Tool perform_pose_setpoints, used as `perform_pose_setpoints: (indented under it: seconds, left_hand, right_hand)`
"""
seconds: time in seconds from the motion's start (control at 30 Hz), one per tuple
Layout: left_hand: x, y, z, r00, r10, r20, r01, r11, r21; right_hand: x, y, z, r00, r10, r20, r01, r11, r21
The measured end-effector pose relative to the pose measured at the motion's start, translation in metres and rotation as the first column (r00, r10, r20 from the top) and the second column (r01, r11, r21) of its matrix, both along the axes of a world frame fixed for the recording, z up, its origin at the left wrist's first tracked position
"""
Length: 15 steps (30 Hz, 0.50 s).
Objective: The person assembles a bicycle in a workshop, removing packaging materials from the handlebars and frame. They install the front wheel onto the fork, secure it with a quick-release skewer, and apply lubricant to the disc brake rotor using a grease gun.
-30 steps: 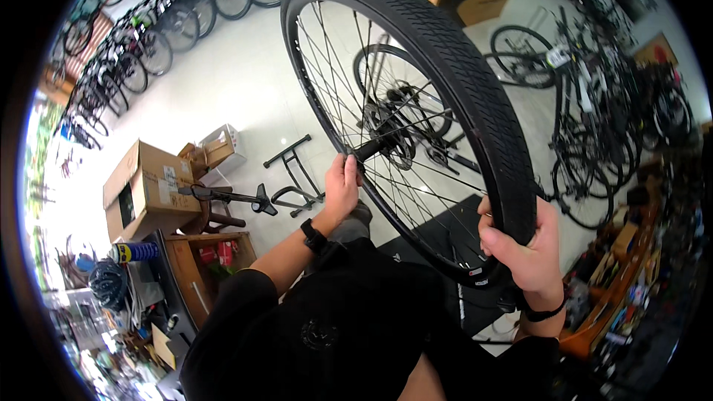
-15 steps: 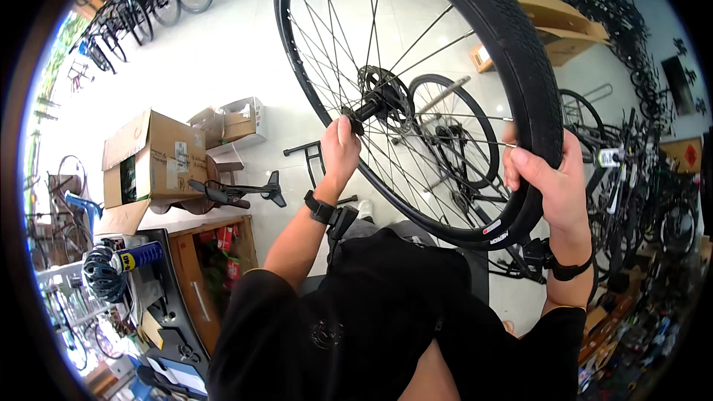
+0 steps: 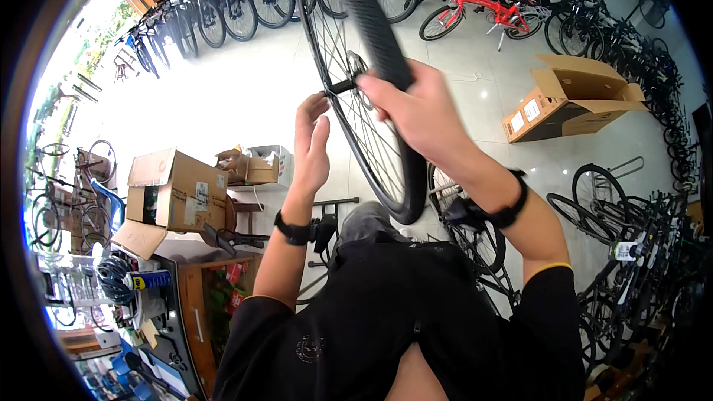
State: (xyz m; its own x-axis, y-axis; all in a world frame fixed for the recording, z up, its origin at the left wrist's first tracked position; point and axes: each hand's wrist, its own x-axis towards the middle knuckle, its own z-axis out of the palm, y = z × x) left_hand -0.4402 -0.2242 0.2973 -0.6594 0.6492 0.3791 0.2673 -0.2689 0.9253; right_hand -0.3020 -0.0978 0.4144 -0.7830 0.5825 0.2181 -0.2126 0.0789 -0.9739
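A bicycle wheel [image 3: 412, 171] with a black tyre and dark spokes is held up in front of me, nearly edge-on. My right hand [image 3: 427, 115] wraps around the tyre on its right side, thumb on the near face; it is slightly blurred. The hub [image 3: 343, 87] shows between the spokes, with a brake disc [image 3: 356, 67] partly behind the tyre. Close to the hub's left end is my left hand [image 3: 312, 145], its fingers loosely bent and the thumb apart from them. No object shows in it, and I cannot tell whether its fingertips touch the hub.
An opened cardboard box [image 3: 178, 197] stands left, above a workbench [image 3: 178, 312] with a spray can [image 3: 151, 279]. A long open carton [image 3: 568, 108] lies on the floor at right. A red folding bicycle [image 3: 475, 11] and rows of bicycles line the back. Another bicycle [image 3: 475, 241] lies below the wheel.
The wheel has swung left and turned edge-on. My right hand has moved left and up with the tyre. My left hand has loosened from its pinch at the hub's end and shifted left.
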Motion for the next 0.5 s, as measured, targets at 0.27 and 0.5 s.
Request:
perform_pose_setpoints:
  seconds: [0.27,0.5]
  left_hand:
    - [-0.057,0.095,0.017,0.983,-0.176,-0.054,0.161,0.964,-0.214]
    - [-0.167,0.195,-0.013,0.935,-0.337,0.112,0.352,0.922,-0.16]
  right_hand:
    - [-0.17,0.126,-0.049,1.0,0.021,-0.019,-0.022,0.998,-0.056]
    - [-0.211,0.319,-0.112,0.947,0.29,0.137,-0.237,0.921,-0.308]
